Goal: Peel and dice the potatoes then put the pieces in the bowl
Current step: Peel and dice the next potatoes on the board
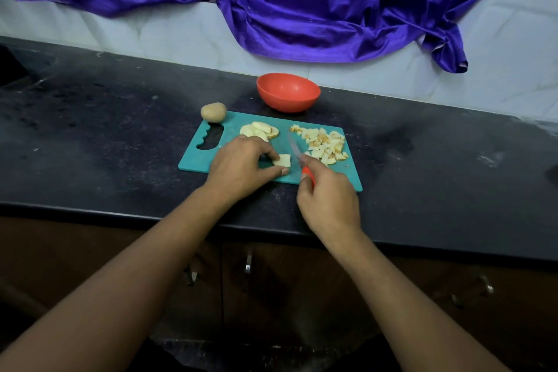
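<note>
A teal cutting board point(211, 157) lies on a black countertop point(105, 130), its cut-out handle at the 9 o'clock end. Near the board's middle, toward 6 o'clock, the left hand point(238, 166) pinches a pale, squarish potato slice point(282, 160) between curled fingers and thumb, holding it flat on the board. The right hand point(327, 199), at the board's 5 o'clock edge, grips the red handle of a small knife point(294, 148); the blade points toward 11 o'clock and sits just beside the slice at its 3 o'clock side, though whether it touches cannot be told. A pile of diced potato pieces point(326, 145) lies on the board at 2 o'clock, and a stack of peeled potato slices point(259, 130) rests at 12 o'clock, just beyond the left hand's knuckles. A whole unpeeled potato point(213, 112) sits at the board's 10 o'clock corner. A red bowl point(288, 93) stands on the countertop just past the board at 12 o'clock. Behind it, a purple cloth point(302, 9) drapes over the white tiled wall point(498, 78).
</note>
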Available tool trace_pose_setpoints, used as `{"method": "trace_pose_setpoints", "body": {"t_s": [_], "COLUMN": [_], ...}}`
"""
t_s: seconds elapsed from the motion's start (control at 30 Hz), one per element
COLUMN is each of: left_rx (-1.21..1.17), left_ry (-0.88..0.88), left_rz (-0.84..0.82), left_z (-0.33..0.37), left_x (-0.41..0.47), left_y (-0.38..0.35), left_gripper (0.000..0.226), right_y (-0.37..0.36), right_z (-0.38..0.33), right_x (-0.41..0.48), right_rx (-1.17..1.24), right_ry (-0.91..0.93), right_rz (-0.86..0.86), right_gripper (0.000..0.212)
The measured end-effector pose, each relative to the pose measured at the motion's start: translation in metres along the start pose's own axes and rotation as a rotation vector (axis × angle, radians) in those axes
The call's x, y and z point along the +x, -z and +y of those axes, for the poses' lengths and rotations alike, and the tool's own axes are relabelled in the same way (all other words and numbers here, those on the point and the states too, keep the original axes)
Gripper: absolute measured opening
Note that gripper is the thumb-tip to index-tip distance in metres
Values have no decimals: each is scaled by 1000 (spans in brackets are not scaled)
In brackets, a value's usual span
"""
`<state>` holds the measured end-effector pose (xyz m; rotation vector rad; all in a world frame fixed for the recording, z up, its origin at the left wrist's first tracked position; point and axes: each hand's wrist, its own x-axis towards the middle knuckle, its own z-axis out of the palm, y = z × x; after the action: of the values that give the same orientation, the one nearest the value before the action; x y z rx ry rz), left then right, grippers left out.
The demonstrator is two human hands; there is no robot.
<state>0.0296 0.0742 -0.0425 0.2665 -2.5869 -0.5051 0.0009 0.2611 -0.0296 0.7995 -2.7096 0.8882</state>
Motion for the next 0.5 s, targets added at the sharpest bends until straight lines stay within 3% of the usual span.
{"method": "trace_pose_setpoints", "body": {"t_s": [0.23, 0.5], "left_rx": [-101, -83], "left_ry": [27, 121], "left_rz": [-85, -28], "left_z": [-11, -1], "left_x": [-3, -1], "left_y": [3, 1], "left_gripper": [24, 25], "right_y": [3, 5], "right_z": [-9, -8], "right_x": [0, 5], "right_rx": [-263, -322], "right_ry": [-22, 114], "right_rz": [-98, -158], "right_gripper": [51, 50]}}
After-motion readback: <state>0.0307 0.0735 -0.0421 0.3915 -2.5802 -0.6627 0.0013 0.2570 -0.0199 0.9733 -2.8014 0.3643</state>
